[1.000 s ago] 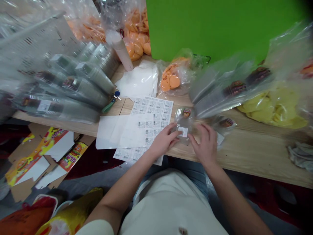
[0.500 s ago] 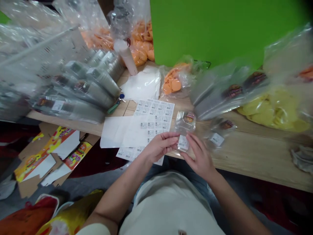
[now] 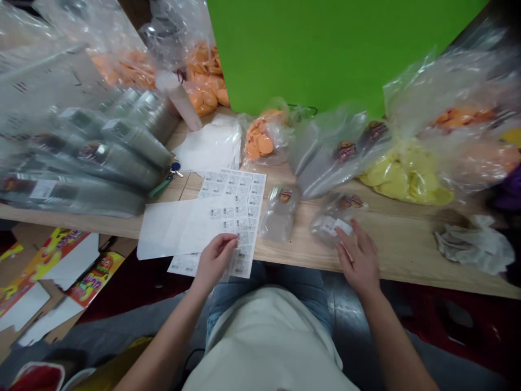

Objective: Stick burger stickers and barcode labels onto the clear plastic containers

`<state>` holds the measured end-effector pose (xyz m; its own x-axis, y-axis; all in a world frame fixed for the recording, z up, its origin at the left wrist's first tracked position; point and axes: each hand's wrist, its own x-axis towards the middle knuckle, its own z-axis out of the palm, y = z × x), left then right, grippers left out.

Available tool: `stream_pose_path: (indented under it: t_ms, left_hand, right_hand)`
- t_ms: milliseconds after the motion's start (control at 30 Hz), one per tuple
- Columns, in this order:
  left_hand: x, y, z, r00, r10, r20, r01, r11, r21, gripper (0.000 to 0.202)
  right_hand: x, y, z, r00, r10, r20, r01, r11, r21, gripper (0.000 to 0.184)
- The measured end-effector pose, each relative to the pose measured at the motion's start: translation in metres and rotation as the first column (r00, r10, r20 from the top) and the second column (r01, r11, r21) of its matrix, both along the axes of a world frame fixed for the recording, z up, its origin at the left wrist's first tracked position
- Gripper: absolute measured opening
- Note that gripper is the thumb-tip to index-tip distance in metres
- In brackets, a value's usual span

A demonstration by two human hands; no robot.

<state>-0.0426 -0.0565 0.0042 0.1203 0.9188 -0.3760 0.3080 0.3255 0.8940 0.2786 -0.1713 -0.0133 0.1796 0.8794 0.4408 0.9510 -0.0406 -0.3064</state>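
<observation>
My left hand [image 3: 215, 262] is at the table's near edge, fingers curled and pinching the lower part of a sheet of small barcode labels [image 3: 238, 198]. My right hand [image 3: 359, 256] lies with fingers stretched out, its tips touching a small clear bag with a white label [image 3: 334, 224] that rests on other such bags. Between my hands, a second small clear bag [image 3: 279, 213] with a burger sticker lies flat on the wooden table [image 3: 407, 244], untouched.
Long stacks of clear bags [image 3: 93, 157] fill the left of the table. Bags of orange pieces [image 3: 258, 142] and yellow pieces [image 3: 402, 174] sit at the back before a green board [image 3: 317, 49]. Crumpled plastic [image 3: 474, 247] lies right; printed cardboard [image 3: 57, 260] is on the floor.
Both hands let go of the labelled clear bag they held together. My right hand carried it to the right and set it down; my left hand dropped to the label sheet. The view shifted right.
</observation>
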Motion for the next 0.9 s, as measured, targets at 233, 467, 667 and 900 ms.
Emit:
stream_pose_path:
  t_ms: [233, 467, 667, 900]
  left_hand:
    - [-0.036, -0.005, -0.007, 0.921, 0.355, 0.16, -0.333, 0.931, -0.15, 0.035]
    - [-0.058, -0.022, -0.004, 0.899, 0.395, 0.19, -0.37, 0.916, -0.154, 0.029]
    - [-0.113, 0.011, 0.012, 0.957, 0.174, -0.233, -0.077, 0.924, 0.375, 0.021]
    - [-0.125, 0.114, -0.002, 0.605, -0.274, -0.748, 0.558, 0.815, 0.153, 0.051]
  right_hand:
    - [-0.033, 0.02, 0.006, 0.989, -0.059, 0.137, 0.055, 0.998, 0.032, 0.049]
    - [-0.211, 0.092, 0.001, 0.76, 0.648, -0.046, -0.645, 0.744, -0.175, 0.036]
    - [-0.224, 0.1, -0.036, 0.619, 0.785, 0.002, -0.768, 0.606, -0.207, 0.038]
    - [-0.206, 0.108, -0.015, 0.55, 0.833, -0.054, -0.818, 0.525, -0.234, 0.032]
